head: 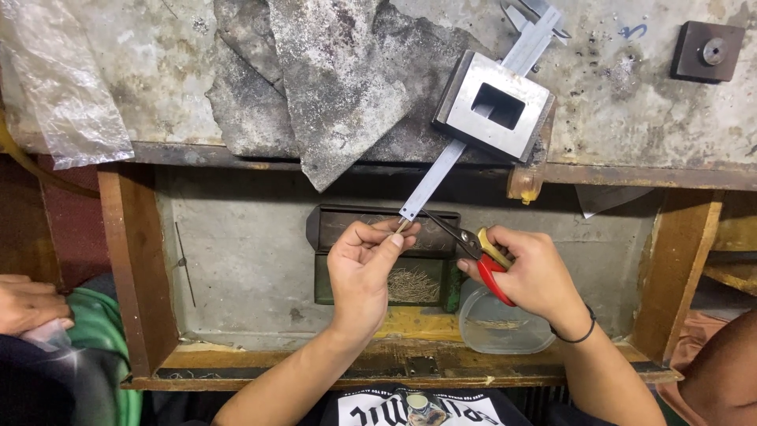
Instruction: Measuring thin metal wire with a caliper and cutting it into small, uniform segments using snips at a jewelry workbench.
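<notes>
— What did the right hand (540,276) have?

— It was closed around the red and yellow handles of a pair of pliers (471,248), whose dark jaws pointed left and up toward the other hand.

— And the left hand (364,272)?

— Its fingers were curled, the thumb and forefinger pinched at the tip on something small and pale, a thin pin (402,226), as far as I could tell. The tip of the pliers sat just beside that pinch; whether it actually gripped the pin, I couldn't tell.

— What lay under the hands?

— A dark tray (331,229) inside a shallow wooden drawer (138,268). In the tray was a heap of thin, pale wire bits (414,285), partly hidden by the left hand. To the right, below the right hand, stood a clear plastic tub (505,331) with a few bits at the bottom; I couldn't make out what they were.

— And farther out?

— On the stained bench top above, a square metal block (465,106) with a rectangular hole rested on a caliper (434,177), whose long bar hung over the edge down toward the hands. A crumpled clear plastic bag (59,87) lay at the left, and a small dark square plate (707,51) at the far right. Another person's hand (27,304) rested at the left edge.
</notes>
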